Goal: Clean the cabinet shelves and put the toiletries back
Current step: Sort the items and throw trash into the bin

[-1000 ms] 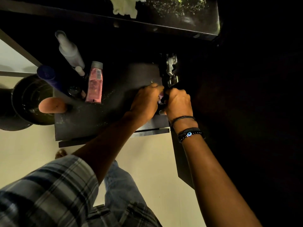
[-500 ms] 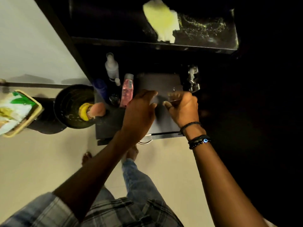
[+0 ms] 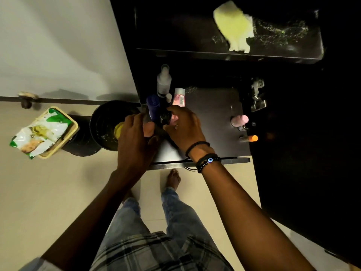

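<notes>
Toiletries (image 3: 164, 83) upright, clustered on dark shelf (image 3: 211, 106)

Both hands (image 3: 160, 133) among shelf toiletries (image 3: 166, 98)

You have two hands at the lower shelf: left hand (image 3: 134, 145), right hand (image 3: 183, 128). Count one yellow cloth (image 3: 234, 28) on the upper shelf, one white spray bottle (image 3: 163, 81), one pink tube (image 3: 179, 97), one blue bottle (image 3: 153, 106), one black bin (image 3: 105, 126), one snack packet (image 3: 39, 132)
</notes>
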`<state>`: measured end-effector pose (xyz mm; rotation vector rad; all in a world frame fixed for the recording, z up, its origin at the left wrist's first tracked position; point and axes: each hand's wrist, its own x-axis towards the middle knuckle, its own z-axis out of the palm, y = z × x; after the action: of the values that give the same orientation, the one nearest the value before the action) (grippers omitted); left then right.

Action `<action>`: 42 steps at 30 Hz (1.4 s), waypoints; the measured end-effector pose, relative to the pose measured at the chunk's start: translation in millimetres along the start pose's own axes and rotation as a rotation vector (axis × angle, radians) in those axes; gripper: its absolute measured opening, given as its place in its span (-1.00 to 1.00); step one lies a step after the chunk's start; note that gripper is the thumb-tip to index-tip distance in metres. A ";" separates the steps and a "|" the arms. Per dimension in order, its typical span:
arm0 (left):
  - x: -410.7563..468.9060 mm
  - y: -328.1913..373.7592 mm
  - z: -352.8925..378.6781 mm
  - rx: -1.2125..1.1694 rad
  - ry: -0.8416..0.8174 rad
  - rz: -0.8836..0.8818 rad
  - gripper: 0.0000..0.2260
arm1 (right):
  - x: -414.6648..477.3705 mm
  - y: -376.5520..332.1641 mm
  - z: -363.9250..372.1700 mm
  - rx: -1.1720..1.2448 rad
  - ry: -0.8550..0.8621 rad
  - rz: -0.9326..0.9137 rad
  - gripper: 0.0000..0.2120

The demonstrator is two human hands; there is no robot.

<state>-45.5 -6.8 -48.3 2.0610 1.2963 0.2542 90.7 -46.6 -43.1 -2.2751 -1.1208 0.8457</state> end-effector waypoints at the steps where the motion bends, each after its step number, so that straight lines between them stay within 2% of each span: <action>1: 1.4 -3.5 0.0 0.002 -0.006 0.007 -0.48 | 0.9 -1.5 1.4 -0.017 -0.013 -0.017 -0.57; 4: 4.3 -7.8 -0.9 0.020 -0.005 0.011 -0.61 | 4.5 -3.8 4.9 -0.096 -0.012 -0.069 -0.63; 9: 3.9 -2.0 -2.5 0.045 -0.034 0.022 -0.63 | 10.5 -1.6 5.2 -0.110 0.009 -0.082 -0.76; 13: -4.2 9.7 -4.8 0.019 -0.041 0.063 -0.64 | 9.7 10.0 -11.2 -0.055 0.053 -0.035 -0.72; 18: -5.7 53.1 6.4 -0.080 -0.089 0.122 -0.74 | 7.9 49.3 -59.3 -0.062 0.207 0.057 -0.68; 22: 17.4 89.1 39.2 -0.077 -0.088 0.176 -0.80 | 15.3 80.1 -113.9 -0.186 0.304 0.168 -0.75; 28: 70.9 133.6 93.5 -0.195 -0.114 0.176 -0.69 | 30.4 106.5 -150.3 -0.372 0.196 0.276 -0.57; 33: 99.4 163.0 125.9 -0.166 -0.114 0.216 -0.67 | 40.1 113.9 -152.6 -0.419 0.160 0.262 -0.65; 39: 125.0 172.3 150.9 -0.147 -0.100 0.288 -0.83 | 45.9 119.5 -150.4 -0.437 0.132 0.229 -0.70; 42: 132.4 177.1 153.1 -0.134 -0.135 0.336 -0.97 | 45.0 118.1 -151.6 -0.450 0.115 0.221 -0.64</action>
<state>222.2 -9.5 -74.9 2.1323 0.8267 0.3354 280.9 -96.1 -25.9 -2.8194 -1.1072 0.5704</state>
